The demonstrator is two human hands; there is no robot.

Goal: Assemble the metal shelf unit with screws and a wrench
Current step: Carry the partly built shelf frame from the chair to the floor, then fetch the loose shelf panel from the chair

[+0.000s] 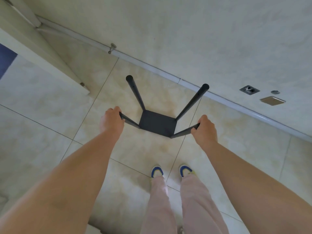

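Observation:
A black metal shelf unit stands on the tiled floor in front of me, seen from above. Its dark square shelf panel [157, 123] lies low between four black posts. The far left post [134, 91] and the far right post [195, 102] rise free, each with a small hole near its top. My left hand [110, 119] grips the top of the near left post [130, 121]. My right hand [205, 130] grips the top of the near right post [181, 133]. No screws or wrench are visible.
A wall with a white baseboard [219, 98] runs diagonally just behind the unit. An open socket hole [249, 90] and a metal cover plate [272, 100] are on the wall at right. A white door edge [43, 58] stands at left. My feet in blue shoes [157, 171] are below.

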